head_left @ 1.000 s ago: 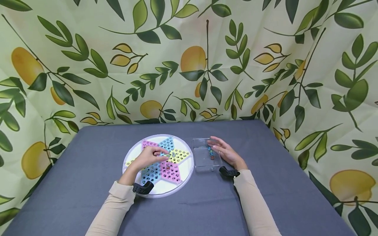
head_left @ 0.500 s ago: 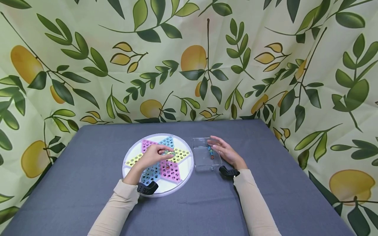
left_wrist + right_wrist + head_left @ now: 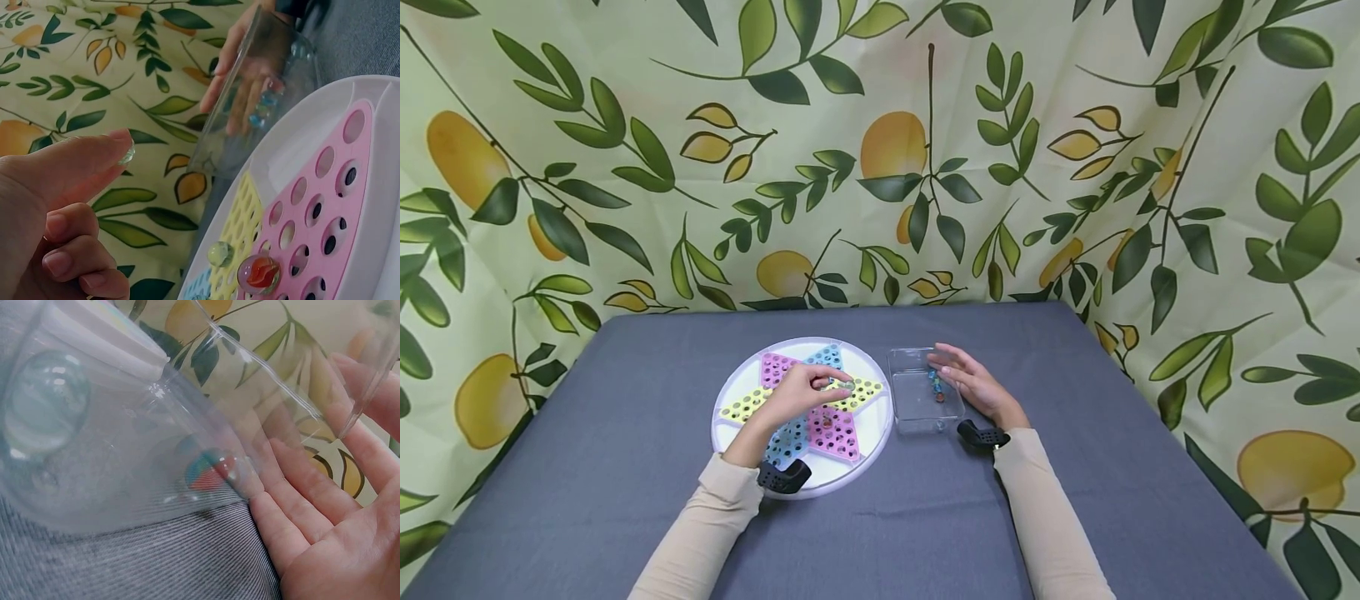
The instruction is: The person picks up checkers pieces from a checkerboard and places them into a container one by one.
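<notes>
My left hand (image 3: 801, 393) is over the round white board (image 3: 867, 446) with its coloured star of holes. Thumb and index finger pinch a clear, greenish marble (image 3: 128, 152), raised off the holes; the other fingers curl in. On the board, a red-swirled marble (image 3: 259, 275) sits in the pink section and a pale green marble (image 3: 220, 254) near the yellow one. My right hand (image 3: 977, 386) lies along the outer right wall of a clear plastic box (image 3: 913, 408), fingers loosely extended and touching it. Several marbles (image 3: 936, 386), mostly blue, are inside along that wall.
The box stands just right of the board, near its rim. A paler marble (image 3: 49, 403) lies at the box's near end. Both stand on a grey cloth-covered table (image 3: 880, 533), with a leaf-printed curtain (image 3: 820, 200) behind.
My left hand has shifted right and slightly away across the board, with the marble now held at its fingertips. My right hand stays at the box.
</notes>
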Available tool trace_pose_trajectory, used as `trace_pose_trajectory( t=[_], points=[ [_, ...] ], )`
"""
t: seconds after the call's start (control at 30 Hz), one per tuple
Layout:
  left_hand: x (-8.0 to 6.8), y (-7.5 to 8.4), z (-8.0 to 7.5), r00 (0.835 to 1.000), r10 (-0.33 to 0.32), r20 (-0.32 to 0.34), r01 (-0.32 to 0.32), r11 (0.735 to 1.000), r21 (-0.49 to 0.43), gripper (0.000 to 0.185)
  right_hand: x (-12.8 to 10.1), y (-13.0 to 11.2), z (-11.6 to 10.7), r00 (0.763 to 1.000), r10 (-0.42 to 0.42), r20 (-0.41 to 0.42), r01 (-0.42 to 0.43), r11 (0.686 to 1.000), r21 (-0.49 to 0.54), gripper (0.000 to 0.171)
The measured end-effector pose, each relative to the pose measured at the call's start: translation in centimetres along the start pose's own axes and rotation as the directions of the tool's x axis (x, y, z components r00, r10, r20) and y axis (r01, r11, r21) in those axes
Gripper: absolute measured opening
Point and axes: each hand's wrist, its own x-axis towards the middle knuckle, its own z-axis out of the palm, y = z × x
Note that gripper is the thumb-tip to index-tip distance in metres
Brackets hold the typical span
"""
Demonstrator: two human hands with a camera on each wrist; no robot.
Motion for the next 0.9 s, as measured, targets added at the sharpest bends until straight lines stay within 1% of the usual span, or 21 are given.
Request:
trace_pose_trajectory(
  t=[0.1,0.3,0.4,0.53,0.67,0.9],
  points=[
    [0.1,0.2,0.2,1.000,-0.016,0.005,0.016,1.000,-0.006,0.027,0.0,-0.1,0.0,1.000,0.005,0.001,-0.005,1.000,-0.006,0.061],
    [0.5,0.4,0.8,1.000,0.011,0.028,-0.010,0.999,-0.033,0.027,-0.1,0.0,-0.1,1.000,0.007,-0.005,-0.008,1.000,-0.015,0.061],
    [0.5,0.5,0.9,0.999,0.025,0.035,-0.024,0.999,-0.039,0.027,-0.1,0.1,-0.1,1.000,0.005,-0.003,-0.005,1.000,-0.004,0.061],
    [0.6,0.7,1.2,0.999,0.030,0.042,-0.028,0.999,-0.040,0.027,-0.1,0.1,-0.1,1.000,0.007,-0.002,-0.007,1.000,0.000,0.061],
    [0.7,0.8,1.4,0.999,0.028,0.040,-0.027,0.999,-0.028,0.025,-0.1,0.0,-0.1,1.000,0.014,-0.008,-0.014,1.000,-0.021,0.061],
    [1.0,0.9,1.9,0.996,0.078,0.047,-0.077,0.997,-0.023,0.025,-0.1,0.0,-0.1,1.000,0.025,-0.009,-0.025,0.999,-0.037,0.061]
  ],
)
